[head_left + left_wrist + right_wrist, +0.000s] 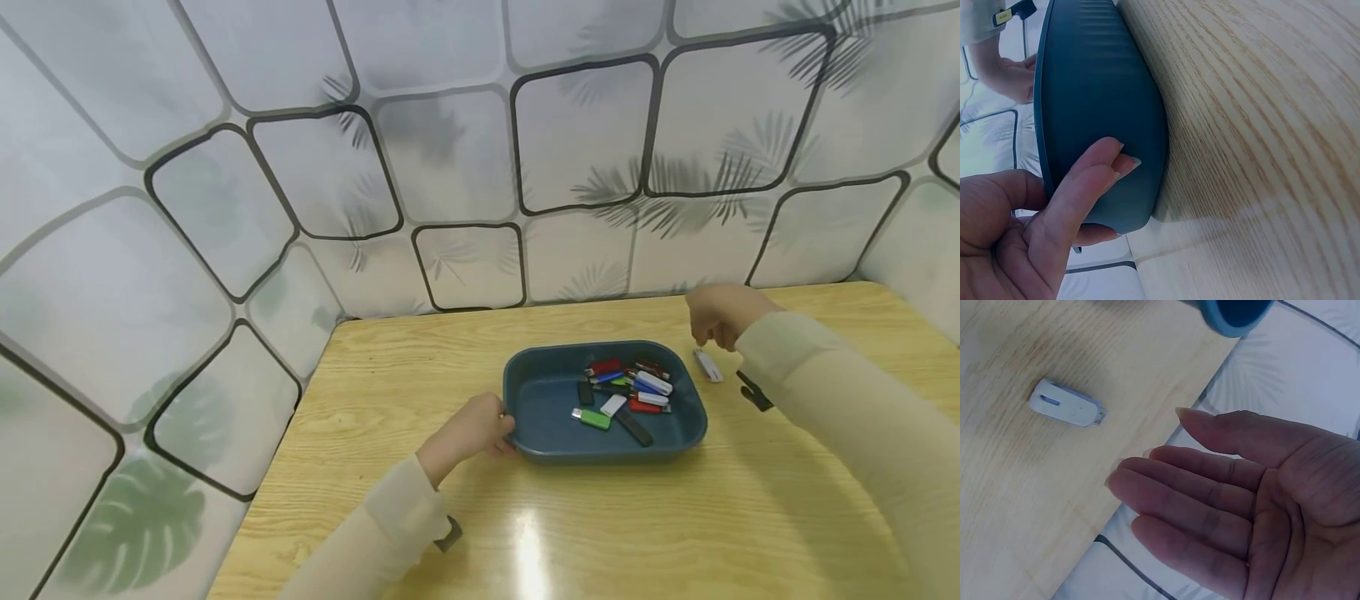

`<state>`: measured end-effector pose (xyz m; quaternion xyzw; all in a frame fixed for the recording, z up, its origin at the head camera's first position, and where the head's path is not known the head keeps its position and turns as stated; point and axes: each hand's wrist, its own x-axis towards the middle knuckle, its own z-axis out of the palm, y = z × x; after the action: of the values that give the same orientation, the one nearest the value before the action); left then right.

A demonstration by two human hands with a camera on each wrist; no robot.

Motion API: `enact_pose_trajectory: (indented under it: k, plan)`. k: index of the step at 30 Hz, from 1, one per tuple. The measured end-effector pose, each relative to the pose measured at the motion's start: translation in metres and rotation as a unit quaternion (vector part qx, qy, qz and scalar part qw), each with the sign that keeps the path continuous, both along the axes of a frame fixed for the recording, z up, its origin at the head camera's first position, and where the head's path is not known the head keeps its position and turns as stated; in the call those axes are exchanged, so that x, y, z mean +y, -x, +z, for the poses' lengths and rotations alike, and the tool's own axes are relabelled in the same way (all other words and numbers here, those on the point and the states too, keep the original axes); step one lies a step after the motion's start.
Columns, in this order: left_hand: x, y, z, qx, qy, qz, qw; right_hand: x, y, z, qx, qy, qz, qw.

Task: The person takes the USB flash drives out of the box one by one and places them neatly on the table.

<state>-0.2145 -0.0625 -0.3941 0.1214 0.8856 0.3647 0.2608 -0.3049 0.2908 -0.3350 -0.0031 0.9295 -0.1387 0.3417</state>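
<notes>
A dark blue plastic tray [543,408] with rounded corners sits on the table. My left hand [472,429] grips its left end; in the left wrist view the fingers press the outer wall of the tray [1100,94], with the thumb at the rim. Several USB sticks in red, blue, white, black and green lie mostly in the tray's right half, among them a green one [596,419]. Right of the tray, a white USB stick [707,365] rests on the table. Just above it hovers my right hand [723,312], its fingers extended and holding nothing in the right wrist view.
The light wood table [390,375] runs back to a wall [457,158] covered in patterned fabric with dark rounded outlines and leaf prints. More of this fabric [187,250] stands along the left side. A bright reflection lies on the table in front of the tray.
</notes>
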Motion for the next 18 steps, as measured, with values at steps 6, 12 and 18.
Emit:
enact_pose_trajectory:
  k: [6, 12, 18]
  plan:
    - [0.001, 0.000, 0.001, -0.002, 0.001, -0.003, 1.0000, -0.013, -0.006, 0.013, -0.004, -0.008, 0.001, 1.0000]
    - [0.001, 0.000, 0.002, -0.001, 0.000, -0.007, 1.0000, -0.031, -0.008, 0.019, 0.016, -0.054, 0.060, 0.9966]
    - [0.000, 0.001, 0.002, -0.004, -0.002, -0.001, 1.0000, -0.052, -0.012, 0.022, 0.037, -0.085, 0.135, 0.9865]
